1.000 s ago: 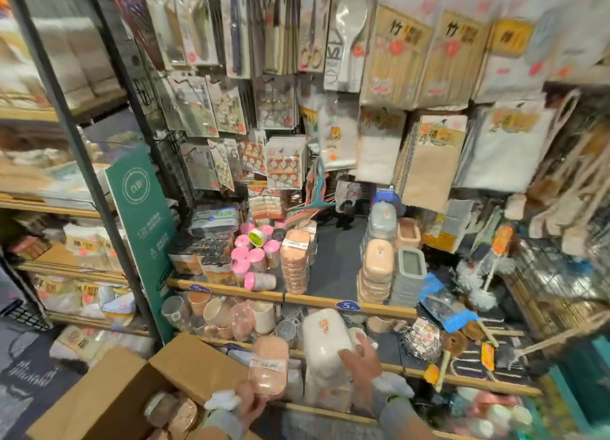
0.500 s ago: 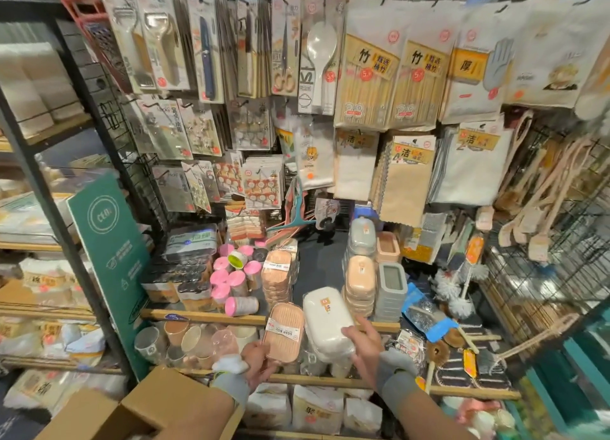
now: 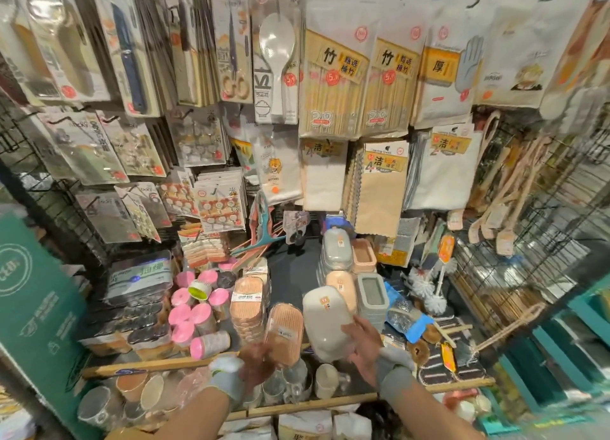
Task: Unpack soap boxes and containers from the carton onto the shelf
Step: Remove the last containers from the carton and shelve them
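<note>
Two pieces have risen from lower centre to mid-frame, level with the shelf (image 3: 148, 367): your left hand (image 3: 255, 362) grips the pink soap box (image 3: 284, 332), your right hand (image 3: 363, 350) wraps the white container (image 3: 326, 324). Both hover beside the stacks (image 3: 247, 307); placing looks next.

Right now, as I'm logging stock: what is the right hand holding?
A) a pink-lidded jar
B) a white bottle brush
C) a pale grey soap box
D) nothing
C: the right hand grips the pale grey soap box, while the left hand holds a peach soap box.
</note>
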`<state>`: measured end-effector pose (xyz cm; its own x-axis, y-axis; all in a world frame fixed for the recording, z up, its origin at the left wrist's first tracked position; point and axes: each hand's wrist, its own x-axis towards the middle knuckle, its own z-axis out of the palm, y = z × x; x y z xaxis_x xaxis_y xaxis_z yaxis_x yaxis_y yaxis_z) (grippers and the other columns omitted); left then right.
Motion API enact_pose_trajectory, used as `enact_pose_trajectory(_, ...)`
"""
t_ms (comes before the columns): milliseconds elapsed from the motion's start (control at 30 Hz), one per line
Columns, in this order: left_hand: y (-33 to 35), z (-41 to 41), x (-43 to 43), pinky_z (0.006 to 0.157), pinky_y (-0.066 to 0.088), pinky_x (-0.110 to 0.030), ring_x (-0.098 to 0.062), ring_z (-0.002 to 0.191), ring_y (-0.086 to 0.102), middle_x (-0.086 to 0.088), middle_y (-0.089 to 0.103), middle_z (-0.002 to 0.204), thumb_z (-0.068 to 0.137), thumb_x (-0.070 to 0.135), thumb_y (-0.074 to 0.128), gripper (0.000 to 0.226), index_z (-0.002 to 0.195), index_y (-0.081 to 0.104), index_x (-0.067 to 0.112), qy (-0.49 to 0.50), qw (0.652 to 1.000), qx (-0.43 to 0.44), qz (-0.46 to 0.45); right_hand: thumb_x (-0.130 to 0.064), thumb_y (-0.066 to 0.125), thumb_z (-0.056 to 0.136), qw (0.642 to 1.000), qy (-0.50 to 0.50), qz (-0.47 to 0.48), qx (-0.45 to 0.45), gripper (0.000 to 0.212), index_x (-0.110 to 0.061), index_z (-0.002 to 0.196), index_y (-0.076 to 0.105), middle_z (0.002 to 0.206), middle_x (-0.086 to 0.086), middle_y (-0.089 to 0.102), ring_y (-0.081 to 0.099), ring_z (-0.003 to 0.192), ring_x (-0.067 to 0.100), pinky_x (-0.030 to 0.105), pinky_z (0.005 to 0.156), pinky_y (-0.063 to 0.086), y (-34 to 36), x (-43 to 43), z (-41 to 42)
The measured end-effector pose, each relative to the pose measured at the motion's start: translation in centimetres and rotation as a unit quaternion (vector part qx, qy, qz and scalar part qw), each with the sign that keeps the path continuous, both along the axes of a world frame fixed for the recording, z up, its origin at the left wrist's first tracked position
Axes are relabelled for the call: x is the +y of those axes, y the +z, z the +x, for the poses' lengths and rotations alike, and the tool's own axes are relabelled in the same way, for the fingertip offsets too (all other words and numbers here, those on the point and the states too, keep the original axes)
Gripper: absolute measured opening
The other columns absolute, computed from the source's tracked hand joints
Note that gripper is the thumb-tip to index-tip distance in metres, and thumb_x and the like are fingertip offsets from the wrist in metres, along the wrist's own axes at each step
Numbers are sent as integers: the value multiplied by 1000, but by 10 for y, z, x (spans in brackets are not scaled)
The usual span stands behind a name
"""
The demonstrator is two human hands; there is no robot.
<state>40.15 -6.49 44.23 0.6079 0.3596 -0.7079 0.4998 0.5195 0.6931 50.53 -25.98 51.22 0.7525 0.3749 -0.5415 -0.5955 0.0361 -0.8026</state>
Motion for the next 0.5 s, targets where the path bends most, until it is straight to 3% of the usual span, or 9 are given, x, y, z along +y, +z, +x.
enact_pose_trajectory(67,8,13,0,41,41,-9,0,42,56,1,44,66,96,-4,39,29,71,43,11,-16,1000,-2,-20,3,59,84,1000,-29,-12,3,43,-3,125,49,125,18,55,57,100,31,50,89,50,-5,1,15)
enact_pose_trajectory(133,8,18,5,39,46,-19,-12,46,55,-5,50,59,95,0,40,24,74,47,7,-78,992,12,103,4,60,83,999,-40,-3,9,50,-2,131,46,126,20,54,56,101,33,53,93,48,-4,0,21)
enact_pose_trajectory(233,6,32,3,42,48,-18,-11,49,59,-2,57,67,92,0,51,15,84,61,9,-82,995,-34,47,-3,68,73,998,-53,-4,22,62,-9,131,46,124,18,57,58,104,37,49,89,49,-8,-3,36)
enact_pose_trajectory(300,12,45,-5,39,45,-21,-11,41,55,-3,57,56,90,0,54,18,76,64,4,-75,995,-38,54,-10,71,61,998,-56,-2,21,68,-11,126,51,126,19,57,56,111,39,50,93,46,-28,-8,53)
enact_pose_trajectory(367,13,59,-8,39,42,-19,-11,39,49,-4,52,52,86,1,56,17,69,56,4,-41,998,-33,34,-12,72,68,1000,-28,-3,9,47,-20,112,58,128,13,55,54,114,34,51,97,44,-32,-7,69)
enact_pose_trajectory(433,17,75,-11,45,47,-20,-12,47,53,-5,56,62,83,2,57,5,79,57,6,-35,998,-31,42,-7,64,82,1000,5,-15,-2,31,-18,110,56,114,7,58,55,106,29,49,95,45,-28,-7,86)
enact_pose_trajectory(500,16,87,-8,41,45,-18,-10,43,51,-3,56,56,91,3,53,6,88,58,5,-23,999,1,40,-8,64,81,999,36,-4,4,50,-13,128,48,117,9,58,56,108,31,51,96,47,-26,-6,104)
